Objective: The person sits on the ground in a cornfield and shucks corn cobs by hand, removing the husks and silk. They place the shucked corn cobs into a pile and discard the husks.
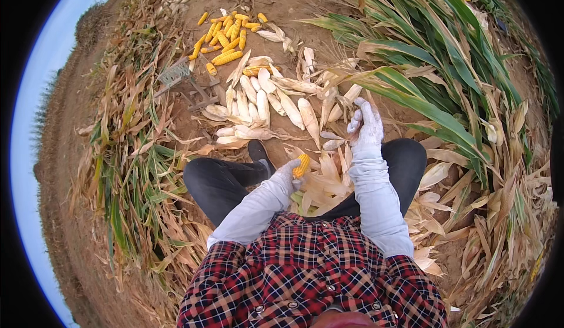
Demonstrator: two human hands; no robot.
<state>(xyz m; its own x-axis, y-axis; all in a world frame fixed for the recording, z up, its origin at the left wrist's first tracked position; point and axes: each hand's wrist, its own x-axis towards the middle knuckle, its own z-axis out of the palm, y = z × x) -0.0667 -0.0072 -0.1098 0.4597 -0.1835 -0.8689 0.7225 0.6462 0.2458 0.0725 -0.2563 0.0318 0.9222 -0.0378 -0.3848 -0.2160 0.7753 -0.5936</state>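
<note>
My left hand (289, 174), in a pale glove, grips a husked yellow ear of corn (301, 166) above my lap. To the right, my gloved right hand (366, 123) is raised near my right knee, its fingers bent upward. Dark silk or husk shreds are beside its fingers; whether it holds them I cannot tell. Peeled husks (328, 178) lie between my legs. In front of me, ears of corn in pale dry husks (263, 105) are spread on the soil, one partly bared. Beyond them lies a pile of husked yellow ears (229, 33).
A small low stool or frame (176, 74) with a woven strap lies left of the husked ears. Cut green corn stalks (423, 59) are heaped on the right, and drier stalks (150, 187) on the left. More loose husks (429, 213) lie beside my right leg.
</note>
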